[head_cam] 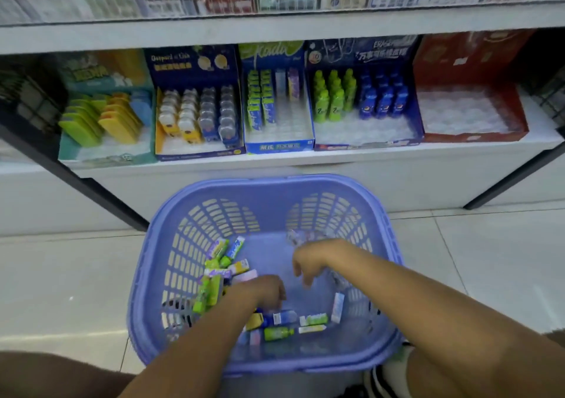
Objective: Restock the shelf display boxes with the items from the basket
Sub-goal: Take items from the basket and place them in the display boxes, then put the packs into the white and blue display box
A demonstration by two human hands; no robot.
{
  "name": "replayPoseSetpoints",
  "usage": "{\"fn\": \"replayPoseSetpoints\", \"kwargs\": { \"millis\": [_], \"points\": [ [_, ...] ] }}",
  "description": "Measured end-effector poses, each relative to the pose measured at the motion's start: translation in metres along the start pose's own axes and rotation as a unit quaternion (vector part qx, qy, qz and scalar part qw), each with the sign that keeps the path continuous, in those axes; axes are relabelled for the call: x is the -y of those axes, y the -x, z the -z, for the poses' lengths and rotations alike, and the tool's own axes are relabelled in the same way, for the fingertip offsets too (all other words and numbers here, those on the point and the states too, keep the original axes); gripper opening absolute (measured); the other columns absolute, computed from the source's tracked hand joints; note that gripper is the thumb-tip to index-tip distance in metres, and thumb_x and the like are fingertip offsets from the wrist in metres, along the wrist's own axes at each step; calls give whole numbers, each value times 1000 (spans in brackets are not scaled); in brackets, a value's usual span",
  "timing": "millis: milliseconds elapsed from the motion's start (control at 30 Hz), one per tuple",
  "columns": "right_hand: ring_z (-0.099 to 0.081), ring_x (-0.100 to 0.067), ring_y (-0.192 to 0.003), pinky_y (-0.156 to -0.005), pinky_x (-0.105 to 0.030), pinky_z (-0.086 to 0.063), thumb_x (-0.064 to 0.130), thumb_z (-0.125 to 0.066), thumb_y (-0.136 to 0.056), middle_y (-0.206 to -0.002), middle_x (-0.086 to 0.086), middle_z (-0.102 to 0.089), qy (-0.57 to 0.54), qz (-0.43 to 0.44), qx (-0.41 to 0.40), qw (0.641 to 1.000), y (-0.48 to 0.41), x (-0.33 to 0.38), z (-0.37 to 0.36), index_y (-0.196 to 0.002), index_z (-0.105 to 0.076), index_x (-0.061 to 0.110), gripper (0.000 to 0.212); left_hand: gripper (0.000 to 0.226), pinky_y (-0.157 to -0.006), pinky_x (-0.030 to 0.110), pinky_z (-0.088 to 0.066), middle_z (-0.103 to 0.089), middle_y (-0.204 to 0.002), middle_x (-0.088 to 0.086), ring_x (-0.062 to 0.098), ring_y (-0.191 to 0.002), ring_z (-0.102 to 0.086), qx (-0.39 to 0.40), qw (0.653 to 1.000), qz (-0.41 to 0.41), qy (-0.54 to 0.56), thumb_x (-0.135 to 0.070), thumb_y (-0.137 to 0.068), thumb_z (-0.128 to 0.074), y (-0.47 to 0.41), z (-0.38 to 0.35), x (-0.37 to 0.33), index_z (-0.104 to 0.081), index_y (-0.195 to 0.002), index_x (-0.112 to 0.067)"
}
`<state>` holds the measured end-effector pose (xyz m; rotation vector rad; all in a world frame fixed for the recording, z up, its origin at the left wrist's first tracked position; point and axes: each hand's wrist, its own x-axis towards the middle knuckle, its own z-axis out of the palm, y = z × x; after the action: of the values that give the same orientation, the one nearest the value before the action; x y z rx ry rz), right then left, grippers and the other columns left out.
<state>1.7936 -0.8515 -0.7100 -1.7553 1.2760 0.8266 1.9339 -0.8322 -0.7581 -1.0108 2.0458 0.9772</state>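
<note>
A purple plastic basket (pixel 379 244) stands on the floor below the shelf. It holds several small items: green and purple packs (pixel 215 278) piled on the left, a small green bottle (pixel 278 333), and a white and blue pack (pixel 337 306). My left hand (pixel 264 290) reaches into the basket, its fingers curled down onto a blue and white pack (pixel 284 317); whether they hold it is hidden. My right hand (pixel 305 261) hangs over the basket's middle with fingers drooping loosely and nothing plainly held. Blurred clear packaging (pixel 295 237) lies just behind it.
Five display boxes line the shelf: a teal one (pixel 107 154) with yellow and green cards, a navy one (pixel 198 151) with blister packs, a blue one (pixel 278 146) half filled with green packs, a navy one (pixel 367 142) with small green and blue bottles, and a red one (pixel 470 136) without visible items.
</note>
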Motion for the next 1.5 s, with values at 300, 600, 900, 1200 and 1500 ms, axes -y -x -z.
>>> {"fn": "replayPoseSetpoints", "kwargs": {
  "millis": [300, 600, 900, 1200, 1500],
  "points": [
    [-56, -24, -77, -69, -31, -46, 8, -61, -88, -97, -14, -61, 12, -28, 134, 991, -57, -1, -63, -95, -63, 6, 8, 35, -93, 37, -48, -61, -123, 16, 31, -112, -58, 13, 1000, -10, -6, -19, -85, -58, -29, -36, 19, -62, -119, -10],
    [-61, -24, -100, -82, -31, -45, 21, -65, -84, -111, -11, -64, 50, -33, 43, 997, -65, -2, -81, -116, -62, 13, 33, 36, -95, 40, -47, -64, -118, 13, 28, -111, -60, 7, 999, 35, 2, -20, -81, -70, -48, -44, 20, -66, -115, -6],
    [-59, -24, -88, -84, -35, -50, 19, -76, -76, -110, -14, -66, 44, -24, 118, 992, -73, -6, -83, -108, -65, 1, 38, 13, -61, 26, -42, -60, -62, 8, 24, -65, -56, -11, 987, 72, 141, -14, -83, -65, -30, -9, 27, -66, -78, -2],
    [-54, -11, -51, -47, -19, -47, 11, -55, -91, -66, -3, -52, -332, 48, 23, 942, -31, -2, 16, -94, -58, 15, 6, 22, -68, 27, -52, -65, -64, 11, 17, -58, -63, -88, 754, 30, 650, -4, -92, -40, 27, 73, 34, -55, -76, -4],
    [-35, -6, -54, -59, -18, -37, 14, -42, -99, -90, -3, -60, -562, 264, -125, 774, 60, 19, 102, -114, -62, 8, 26, 27, -48, 21, -47, -54, -63, 7, 15, -51, -51, -280, 589, -96, 752, -14, -96, -34, 112, 128, 41, -52, -77, -6]
  ]
}}
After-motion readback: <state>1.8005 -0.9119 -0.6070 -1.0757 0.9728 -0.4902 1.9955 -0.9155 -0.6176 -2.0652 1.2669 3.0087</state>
